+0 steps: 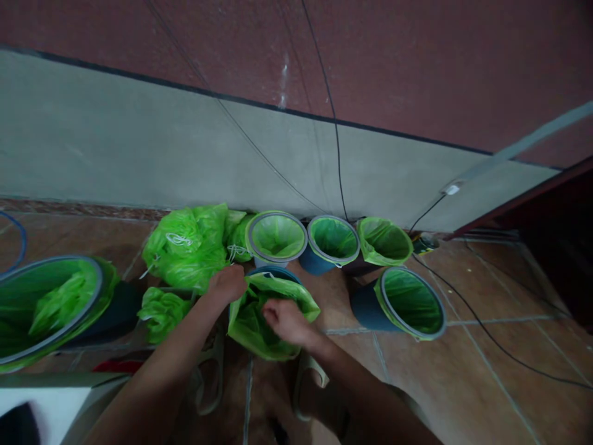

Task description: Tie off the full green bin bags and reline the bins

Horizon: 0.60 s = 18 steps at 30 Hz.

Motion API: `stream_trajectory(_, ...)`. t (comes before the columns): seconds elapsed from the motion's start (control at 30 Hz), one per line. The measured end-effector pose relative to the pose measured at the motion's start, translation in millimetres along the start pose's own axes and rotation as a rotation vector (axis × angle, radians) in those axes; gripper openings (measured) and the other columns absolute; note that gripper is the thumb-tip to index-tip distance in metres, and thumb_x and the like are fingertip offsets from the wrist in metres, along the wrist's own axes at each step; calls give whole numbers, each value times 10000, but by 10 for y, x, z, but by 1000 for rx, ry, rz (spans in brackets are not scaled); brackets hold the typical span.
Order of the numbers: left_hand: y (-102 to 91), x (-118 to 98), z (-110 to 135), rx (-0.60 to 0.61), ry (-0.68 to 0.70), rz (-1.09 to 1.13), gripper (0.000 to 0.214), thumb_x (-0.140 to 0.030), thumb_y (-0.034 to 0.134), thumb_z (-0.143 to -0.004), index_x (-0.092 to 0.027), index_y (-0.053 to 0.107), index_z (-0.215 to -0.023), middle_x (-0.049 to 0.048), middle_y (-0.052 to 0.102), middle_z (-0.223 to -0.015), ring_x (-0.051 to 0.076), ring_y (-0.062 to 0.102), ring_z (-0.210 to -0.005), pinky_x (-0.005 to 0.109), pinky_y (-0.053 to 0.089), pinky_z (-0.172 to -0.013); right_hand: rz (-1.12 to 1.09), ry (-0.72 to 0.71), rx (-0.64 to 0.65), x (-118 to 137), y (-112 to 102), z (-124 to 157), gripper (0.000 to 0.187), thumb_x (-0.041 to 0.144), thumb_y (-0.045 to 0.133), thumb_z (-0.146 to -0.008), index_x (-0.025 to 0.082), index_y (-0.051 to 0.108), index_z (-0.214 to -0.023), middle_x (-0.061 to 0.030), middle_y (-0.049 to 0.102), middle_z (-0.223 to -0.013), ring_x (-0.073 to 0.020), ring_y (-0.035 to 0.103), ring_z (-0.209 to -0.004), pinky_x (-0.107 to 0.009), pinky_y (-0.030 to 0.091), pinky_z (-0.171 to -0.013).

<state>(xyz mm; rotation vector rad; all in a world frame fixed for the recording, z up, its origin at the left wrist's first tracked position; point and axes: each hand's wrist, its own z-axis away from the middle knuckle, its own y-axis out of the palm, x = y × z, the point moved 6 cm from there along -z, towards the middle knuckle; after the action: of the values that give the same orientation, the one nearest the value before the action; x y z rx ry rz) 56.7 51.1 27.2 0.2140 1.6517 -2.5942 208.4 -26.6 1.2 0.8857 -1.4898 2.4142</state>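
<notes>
In front of me stands a blue bin (278, 270), with a green bin liner (275, 351) spread over its mouth. My left hand (228, 284) is closed at the liner's upper left edge and appears to pinch the plastic there. Over the liner's opening, my right hand (286, 320) is curled into a fist. Whatever its fingers hold, if anything, is hidden from view. Dark folds of green plastic show inside the liner, beside my right hand.
Lined bins (278, 236) stand along the wall, and another lined bin (412, 303) is to the right. Stuffed green bags (188, 241) lie at left, beside a large lined bin (99, 290). A black cable (486, 349) crosses the tiles.
</notes>
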Motion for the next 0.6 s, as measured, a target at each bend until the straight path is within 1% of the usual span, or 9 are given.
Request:
stream_trajectory(0.1, -31, -54, 38, -3, 44, 19, 299, -174, 435, -835, -145, 709, -950, 161, 716, -1055, 276, 670, -1013, 356, 502, -840, 113, 128, -246, -207, -368, -174, 352, 194, 450, -924, 168, 583, -1248, -121, 633, -1249, -219, 589, -1133, -324, 428, -987)
stream_trajectory(0.13, -41, -70, 49, 1, 68, 27, 290, -162, 440, -826, -151, 711, -930, 151, 718, -1050, 269, 669, -1009, 350, 500, -842, 154, 144, -278, -260, -432, -218, 379, 190, 480, -903, 164, 571, -1270, -132, 603, -1301, -230, 560, -1182, -333, 407, -1011)
stream_trajectory(0.2, -49, -93, 62, 15, 119, 46, 270, -157, 453, -815, -165, 710, -898, 128, 726, -1032, 255, 671, -992, 333, 499, -836, 214, 140, -213, -329, -441, -300, 341, 200, 506, -886, 171, 615, -1207, -135, 623, -1271, -241, 557, -1186, -346, 396, -1009)
stream_trajectory(0.27, -35, -95, 59, 30, 158, 69, 268, -175, 455, -824, -170, 704, -922, 112, 732, -1021, 240, 676, -976, 314, 501, -826, 241, 170, -131, -378, -414, -346, 277, 237, 462, -915, 181, 669, -1091, -125, 691, -1129, -239, 615, -1089, -338, 422, -943)
stream_trajectory(0.3, -18, -92, 51, 35, 172, 81, 283, -185, 450, -834, -172, 695, -974, 106, 730, -1043, 229, 675, -987, 301, 500, -835, 245, 196, -119, -391, -419, -357, 285, 261, 432, -934, 184, 681, -1049, -121, 711, -1066, -235, 639, -1035, -325, 434, -900)
stream_trajectory(0.37, 26, -95, 31, 26, 201, 121, 358, -210, 449, -850, -171, 635, -1154, 102, 695, -1179, 204, 651, -1073, 276, 483, -901, 247, 250, -165, -389, -483, -366, 323, 297, 388, -958, 188, 687, -1019, -117, 727, -1013, -225, 663, -972, -296, 440, -825)
stream_trajectory(0.47, 125, -120, 10, -22, 234, 197, 585, -347, 515, -851, -147, 438, -1395, 131, 528, -1427, 214, 545, -1261, 281, 417, -1032, 242, 264, -240, -323, -595, -376, 310, 310, 409, -953, 195, 693, -1003, -103, 733, -1007, -206, 668, -948, -264, 426, -781)
stream_trajectory(0.53, 207, -113, 5, -59, 216, 185, 663, -397, 561, -831, -128, 405, -1416, 159, 504, -1441, 248, 524, -1282, 317, 409, -1050, 227, 245, -233, -285, -628, -386, 301, 303, 421, -948, 200, 702, -984, -92, 740, -975, -195, 672, -920, -253, 421, -767)
stream_trajectory(0.6, 285, -62, 1, -71, 178, 130, 518, -314, 551, -840, -129, 511, -1321, 166, 608, -1312, 269, 585, -1198, 349, 442, -1004, 223, 244, -230, -292, -663, -381, 294, 288, 431, -941, 207, 707, -1001, -88, 742, -971, -197, 675, -917, -253, 422, -760)
